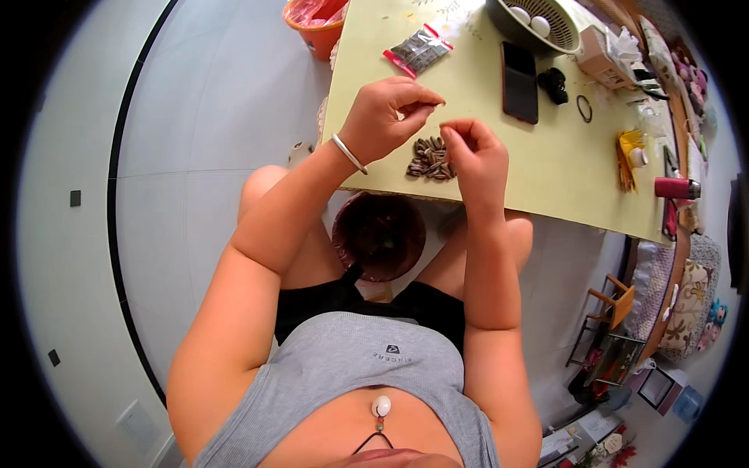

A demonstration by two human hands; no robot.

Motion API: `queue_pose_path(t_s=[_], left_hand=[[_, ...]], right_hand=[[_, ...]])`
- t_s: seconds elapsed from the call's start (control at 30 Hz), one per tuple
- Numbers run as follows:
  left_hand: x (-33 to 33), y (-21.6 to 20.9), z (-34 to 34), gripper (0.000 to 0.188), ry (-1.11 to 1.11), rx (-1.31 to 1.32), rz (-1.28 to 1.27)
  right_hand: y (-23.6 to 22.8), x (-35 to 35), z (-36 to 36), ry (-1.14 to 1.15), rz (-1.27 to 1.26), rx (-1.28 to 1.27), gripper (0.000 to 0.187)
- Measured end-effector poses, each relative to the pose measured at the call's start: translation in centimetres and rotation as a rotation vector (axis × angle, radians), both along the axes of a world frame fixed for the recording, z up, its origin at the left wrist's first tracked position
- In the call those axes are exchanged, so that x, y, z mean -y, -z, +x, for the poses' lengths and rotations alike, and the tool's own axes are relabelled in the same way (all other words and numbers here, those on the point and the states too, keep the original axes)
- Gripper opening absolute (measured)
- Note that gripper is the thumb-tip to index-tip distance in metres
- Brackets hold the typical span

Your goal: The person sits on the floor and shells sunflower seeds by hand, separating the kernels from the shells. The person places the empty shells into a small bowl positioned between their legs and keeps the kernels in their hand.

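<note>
My left hand [392,114], with a white bangle on its wrist, is raised over the table's near left part. Its thumb and forefinger pinch a tiny brownish thing, which looks like a sunflower seed [442,102]. Just to the right, my right hand [475,148] is closed in a pinch, its fingertips close to the left ones but apart. What it holds, if anything, is too small to make out. Below the hands lies a small heap of striped sunflower seeds [427,161], partly hidden by my right hand. Beyond my left hand rests a clear, red-edged bag of seeds [420,51].
A wastebasket [379,238] stands between my knees, under the near edge of the pale table [562,168]. Farther off are a phone [520,84], a dark basket [573,35] holding white round things, a tissue box [605,58] and an orange bin [318,35].
</note>
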State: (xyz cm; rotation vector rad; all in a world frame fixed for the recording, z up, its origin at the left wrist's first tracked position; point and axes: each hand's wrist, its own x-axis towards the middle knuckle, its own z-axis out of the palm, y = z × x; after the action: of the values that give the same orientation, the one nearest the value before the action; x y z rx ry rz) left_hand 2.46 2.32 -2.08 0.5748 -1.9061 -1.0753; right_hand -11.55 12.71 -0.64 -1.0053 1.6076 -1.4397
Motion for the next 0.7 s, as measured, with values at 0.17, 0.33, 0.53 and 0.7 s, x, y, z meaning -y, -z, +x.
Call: queue_pose_path(t_s=[0.17, 0.33, 0.53, 0.7], left_hand=[[-0.1, 0.5, -0.1, 0.021, -0.072, 0.135, -0.428], [-0.5, 0.7, 0.0, 0.022, -0.097, 0.216, -0.412], [-1.4, 1.0, -1.3, 0.02, -0.173, 0.213, -0.423], [-1.6, 1.7, -2.3, 0.013, -0.186, 0.297, -0.573]], right_hand=[[3.2, 1.5, 0.7, 0.019, -0.064, 0.189, 0.009], [3.3, 1.9, -0.2, 0.032, -0.08, 0.442, 0.007], [2.9, 2.3, -1.5, -0.003, -0.03, 0.4, 0.008], [3.0, 2.2, -2.0, 0.007, -0.019, 0.315, 0.008]])
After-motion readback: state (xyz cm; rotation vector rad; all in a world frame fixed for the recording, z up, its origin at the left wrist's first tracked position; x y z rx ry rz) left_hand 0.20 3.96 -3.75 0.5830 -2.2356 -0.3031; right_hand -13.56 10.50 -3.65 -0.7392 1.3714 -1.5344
